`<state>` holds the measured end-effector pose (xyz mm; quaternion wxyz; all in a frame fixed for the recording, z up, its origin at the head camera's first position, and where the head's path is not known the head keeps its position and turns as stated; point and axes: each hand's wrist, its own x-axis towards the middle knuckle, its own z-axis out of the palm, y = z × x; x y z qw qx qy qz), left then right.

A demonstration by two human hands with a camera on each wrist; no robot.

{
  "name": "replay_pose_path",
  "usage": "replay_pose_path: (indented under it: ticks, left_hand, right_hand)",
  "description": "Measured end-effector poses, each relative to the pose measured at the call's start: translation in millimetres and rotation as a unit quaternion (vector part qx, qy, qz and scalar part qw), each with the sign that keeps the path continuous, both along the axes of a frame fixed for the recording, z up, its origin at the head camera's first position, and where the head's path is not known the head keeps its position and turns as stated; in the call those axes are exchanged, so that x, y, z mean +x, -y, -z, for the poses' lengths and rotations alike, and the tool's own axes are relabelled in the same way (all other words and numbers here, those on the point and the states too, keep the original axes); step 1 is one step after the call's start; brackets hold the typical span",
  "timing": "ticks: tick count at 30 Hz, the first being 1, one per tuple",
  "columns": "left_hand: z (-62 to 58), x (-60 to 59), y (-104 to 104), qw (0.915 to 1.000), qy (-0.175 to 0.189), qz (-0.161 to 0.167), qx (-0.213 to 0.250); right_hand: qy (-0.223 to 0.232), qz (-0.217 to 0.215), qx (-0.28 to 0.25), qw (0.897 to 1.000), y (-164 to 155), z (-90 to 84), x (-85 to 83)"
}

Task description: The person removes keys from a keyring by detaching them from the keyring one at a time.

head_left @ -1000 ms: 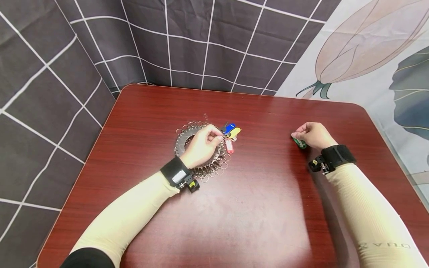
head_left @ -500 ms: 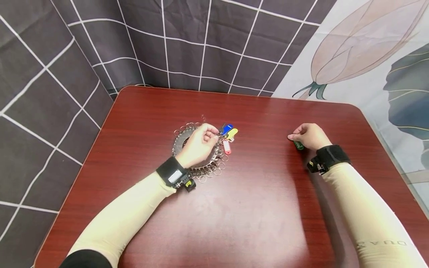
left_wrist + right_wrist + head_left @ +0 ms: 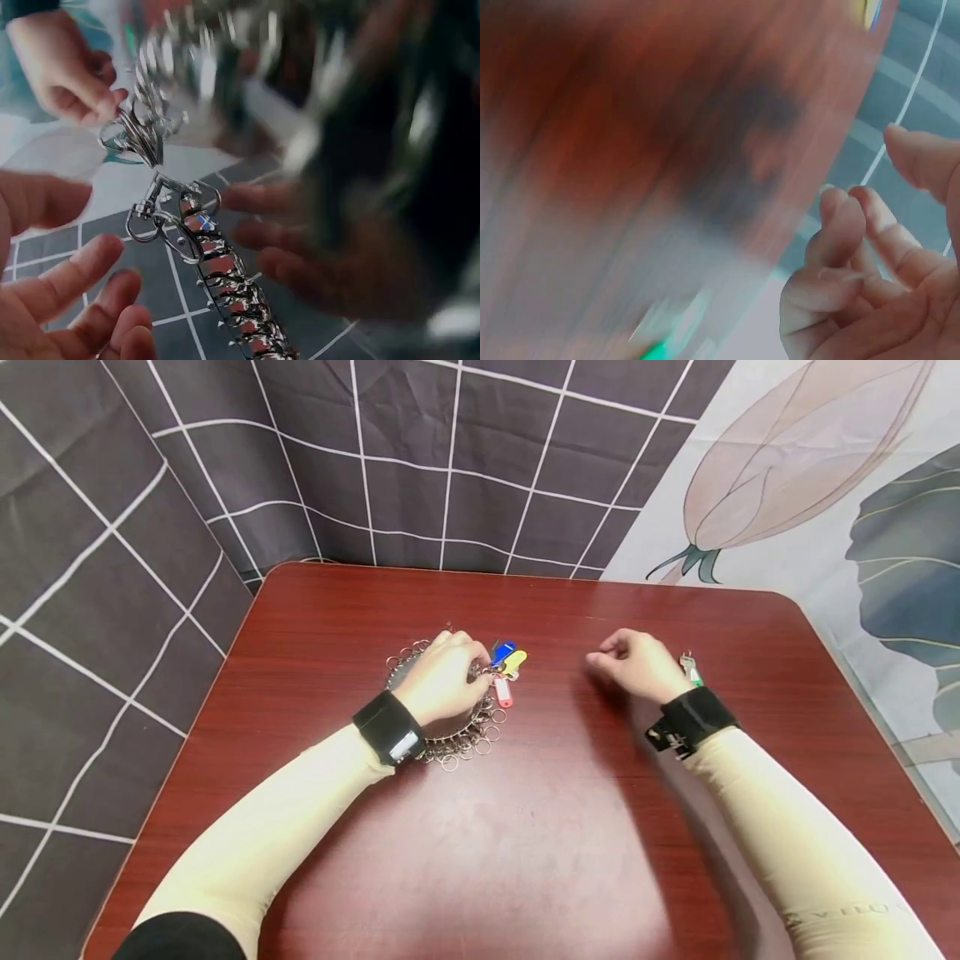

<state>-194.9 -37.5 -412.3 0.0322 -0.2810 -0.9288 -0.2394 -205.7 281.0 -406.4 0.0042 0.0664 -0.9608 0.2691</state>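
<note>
My left hand (image 3: 446,675) is over a round metal plate edged with several swivel clasps and split rings (image 3: 452,746). In the left wrist view its fingers are spread, apart from the clasps (image 3: 244,304). Beside the fingertips lie a blue key tag (image 3: 503,653), a yellow key tag (image 3: 515,662) and a red key tag (image 3: 503,692) at the plate's right edge. My right hand (image 3: 637,664) hovers over the table, fingers loosely bent, thumb apart, holding nothing. A key with a green tag (image 3: 693,672) lies behind its wrist, partly hidden; the green tag (image 3: 654,352) is blurred in the right wrist view.
The reddish-brown wooden table (image 3: 525,860) has rounded back corners. A dark cloth with white grid lines (image 3: 405,460) hangs behind and to the left. A floral cloth (image 3: 795,485) hangs at the back right.
My right hand has let go of the green-tagged key and moved left, leaving it on the table. My left hand has turned more palm-down over the plate.
</note>
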Motion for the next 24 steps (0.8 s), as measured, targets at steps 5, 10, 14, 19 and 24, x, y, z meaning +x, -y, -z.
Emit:
replay_pose_path:
  ticks: [5, 10, 14, 19, 24]
  left_hand:
    - [-2.7, -8.5, -9.6, 0.9983, -0.007, 0.02, -0.054]
    - [-1.0, -13.7, -16.1, 0.9955, -0.008, 0.026, -0.09]
    - [0.3, -14.3, -18.8, 0.9928, -0.006, 0.028, -0.116]
    - [5.1, -14.5, -18.3, 0.9892, -0.003, 0.029, -0.143]
    - [7.7, -14.0, -17.3, 0.9872, -0.001, 0.032, -0.156]
  right_hand:
    - [0.015, -0.085, -0.003, 0.996, 58.2, 2.8, 1.6]
    - [0.023, -0.131, -0.005, 0.991, 93.4, 9.1, 1.0]
    - [0.021, -0.145, 0.012, 0.989, 106.6, 14.9, -1.3]
    - [0.012, -0.147, 0.034, 0.988, 119.0, 18.8, -2.5]
    - [0.006, -0.137, 0.042, 0.99, 128.7, 18.6, -1.3]
